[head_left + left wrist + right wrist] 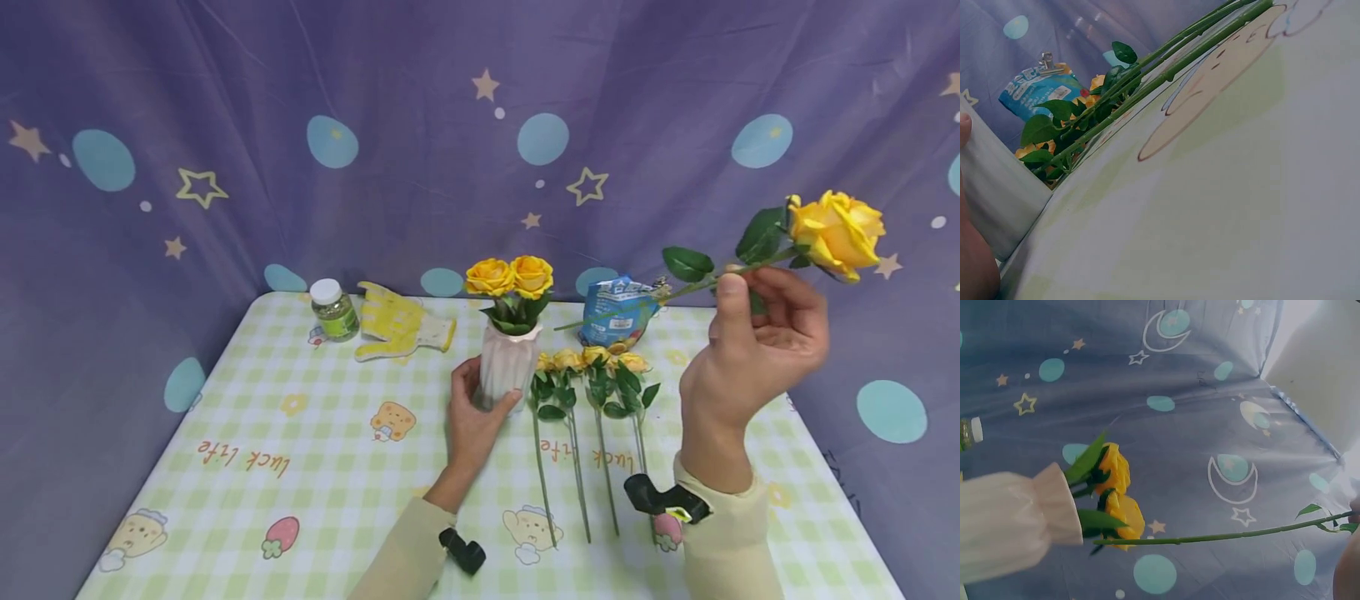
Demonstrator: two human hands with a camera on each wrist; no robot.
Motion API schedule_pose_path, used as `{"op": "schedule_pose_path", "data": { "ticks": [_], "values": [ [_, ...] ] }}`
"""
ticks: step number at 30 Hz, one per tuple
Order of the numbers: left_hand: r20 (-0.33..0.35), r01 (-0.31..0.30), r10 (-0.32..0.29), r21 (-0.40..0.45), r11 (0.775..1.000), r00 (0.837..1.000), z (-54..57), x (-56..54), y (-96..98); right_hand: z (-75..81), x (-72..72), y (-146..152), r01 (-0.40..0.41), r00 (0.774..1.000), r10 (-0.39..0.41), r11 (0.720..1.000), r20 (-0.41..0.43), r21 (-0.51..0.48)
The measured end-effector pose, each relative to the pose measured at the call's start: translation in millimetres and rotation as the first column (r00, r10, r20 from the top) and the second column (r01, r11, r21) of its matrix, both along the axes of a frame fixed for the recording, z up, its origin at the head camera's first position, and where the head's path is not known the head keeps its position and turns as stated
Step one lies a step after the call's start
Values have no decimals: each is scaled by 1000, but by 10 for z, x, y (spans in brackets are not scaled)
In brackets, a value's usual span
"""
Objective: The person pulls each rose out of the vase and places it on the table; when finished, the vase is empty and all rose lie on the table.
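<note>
A pale ribbed vase (507,367) stands upright on the table with two yellow roses (512,277) in its mouth. My left hand (480,417) grips the lower part of the vase, thumb across the front. Up at the right, my right hand (757,342) pinches the stem of another yellow rose (836,235) just below its bloom. That stem slants down to the left, and its free end hangs behind and right of the vase in the head view. In the right wrist view the stem (1222,537) reaches toward the roses at the vase (1016,525).
Several more yellow roses (592,362) lie side by side right of the vase, stems toward me. Behind them stands a blue bag (617,310) closed with a metal clip (1047,62). A lidded jar (334,311) and a yellow-white glove (401,323) are at the back left.
</note>
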State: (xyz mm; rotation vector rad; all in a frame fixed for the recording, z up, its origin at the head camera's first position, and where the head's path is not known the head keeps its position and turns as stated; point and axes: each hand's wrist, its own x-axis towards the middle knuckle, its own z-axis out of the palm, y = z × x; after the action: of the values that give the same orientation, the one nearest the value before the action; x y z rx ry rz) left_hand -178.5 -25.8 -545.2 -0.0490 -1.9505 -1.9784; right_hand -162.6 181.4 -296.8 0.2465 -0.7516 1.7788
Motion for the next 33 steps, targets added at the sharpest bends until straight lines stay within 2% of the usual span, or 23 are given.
{"op": "schedule_pose_path", "data": {
  "ticks": [4, 8, 14, 19, 25, 27, 30, 33],
  "values": [
    [-3, 4, -4, 1, 1000, 1000, 4, 0, -1, -21, 44, 82, 9, 1000, -9, 1000, 14, 23],
    [-8, 0, 0, -3, 1000, 1000, 3, 1, -15, -114, 38, 161, 21, 999, -25, 998, 47, 65],
    [-1, 6, -6, 12, 1000, 1000, -9, -5, -6, -381, 60, 346, 24, 986, -54, 982, 156, 187],
    [5, 8, -8, 14, 1000, 1000, 11, -5, 6, -625, 99, 535, -23, 964, -55, 958, 261, 287],
    [8, 6, -6, 5, 1000, 1000, 11, -15, 7, -899, 160, 760, -126, 914, -28, 929, 405, 348],
    [8, 4, -4, 2, 1000, 1000, 8, -15, 7, -967, 191, 825, -147, 890, -40, 918, 454, 368],
    [5, 0, 0, -1, 1000, 1000, 9, -14, 4, -1041, 243, 898, -180, 843, -65, 901, 534, 394],
    [4, -2, 2, -1, 1000, 1000, 11, -7, 4, -1095, 282, 962, -209, 786, -99, 886, 610, 413]
  ]
}}
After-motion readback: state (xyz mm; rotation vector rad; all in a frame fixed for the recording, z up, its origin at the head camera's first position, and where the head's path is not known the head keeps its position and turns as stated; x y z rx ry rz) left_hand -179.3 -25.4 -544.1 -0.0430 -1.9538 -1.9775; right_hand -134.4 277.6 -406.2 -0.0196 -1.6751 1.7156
